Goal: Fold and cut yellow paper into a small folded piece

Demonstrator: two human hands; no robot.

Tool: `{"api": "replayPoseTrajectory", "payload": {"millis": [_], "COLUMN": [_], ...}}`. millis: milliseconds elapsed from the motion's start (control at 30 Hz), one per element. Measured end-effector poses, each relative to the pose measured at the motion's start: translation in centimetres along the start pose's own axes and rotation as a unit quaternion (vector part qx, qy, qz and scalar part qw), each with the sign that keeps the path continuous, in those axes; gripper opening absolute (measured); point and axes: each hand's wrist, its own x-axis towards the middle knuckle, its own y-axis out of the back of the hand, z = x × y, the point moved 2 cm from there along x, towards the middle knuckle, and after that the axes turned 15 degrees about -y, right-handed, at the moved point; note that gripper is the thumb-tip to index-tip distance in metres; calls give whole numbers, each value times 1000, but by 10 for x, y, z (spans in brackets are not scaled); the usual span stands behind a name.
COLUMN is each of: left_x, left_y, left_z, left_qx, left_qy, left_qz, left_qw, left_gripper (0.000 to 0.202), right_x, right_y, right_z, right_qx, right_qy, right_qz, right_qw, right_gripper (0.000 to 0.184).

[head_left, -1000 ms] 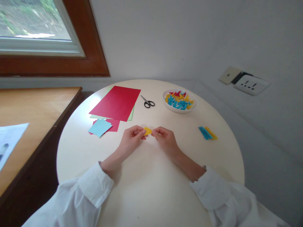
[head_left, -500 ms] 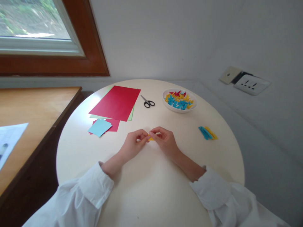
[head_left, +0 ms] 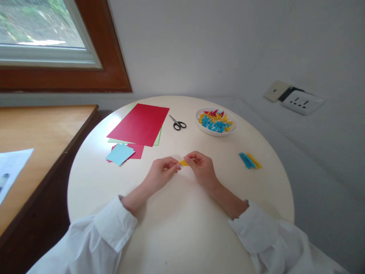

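Note:
Between my two hands is a small yellow folded paper point(head_left: 183, 163), partly covered by fingers. My left hand point(head_left: 161, 171) pinches its left end between thumb and fingers. At the other end, my right hand point(head_left: 202, 169) grips it with thumb and forefinger. Both hands are low over the middle of the white round table point(head_left: 182, 228). Beyond them to the right stands a white dish point(head_left: 216, 133) with many folded paper pieces point(head_left: 215, 123) in blue, yellow and red. Blue and yellow folded strips point(head_left: 250, 161) lie in a small pile at the right.
Black-handled scissors point(head_left: 179, 125) lie behind my hands. Left of them are a large red sheet point(head_left: 139, 123) over green paper, and small squares topped by a light blue square point(head_left: 120, 154). A wooden desk point(head_left: 42, 121) borders the left; a wall socket point(head_left: 302, 101) is at right.
My right hand has shifted slightly right along the yellow paper, so more of it shows between the fingers. My left hand has stayed nearly still.

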Motion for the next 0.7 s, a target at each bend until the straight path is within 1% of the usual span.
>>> {"api": "replayPoseTrajectory", "payload": {"millis": [133, 267, 433, 467, 533, 600, 700], "left_x": [0, 1, 3, 4, 3, 3, 2], "left_y": [1, 3, 4, 4, 3, 2, 2], "left_z": [1, 5, 2, 1, -1, -2, -3], "left_qx": [-13, -21, -48, -59, -74, -68, -27], "left_qy": [12, 26, 36, 33, 17, -6, -35], "left_qz": [15, 34, 57, 63, 71, 69, 64], "left_qw": [1000, 999, 997, 996, 995, 995, 997], "left_gripper": [25, 26, 23, 24, 32, 36, 25], "right_x": [1, 3, 4, 4, 4, 4, 4], "right_y": [0, -1, -2, -2, -1, -1, -1], "right_z": [3, 6, 8, 8, 7, 5, 5], "right_qx": [3, 5, 17, 21, 28, 34, 37], "right_qy": [-12, -20, -19, -21, -26, -31, -37], "right_qz": [12, 0, -7, -5, -7, -13, -20], "right_qw": [1000, 1000, 1000, 1000, 999, 999, 998], "right_gripper": [18, 22, 18, 18, 18, 17, 17]}}
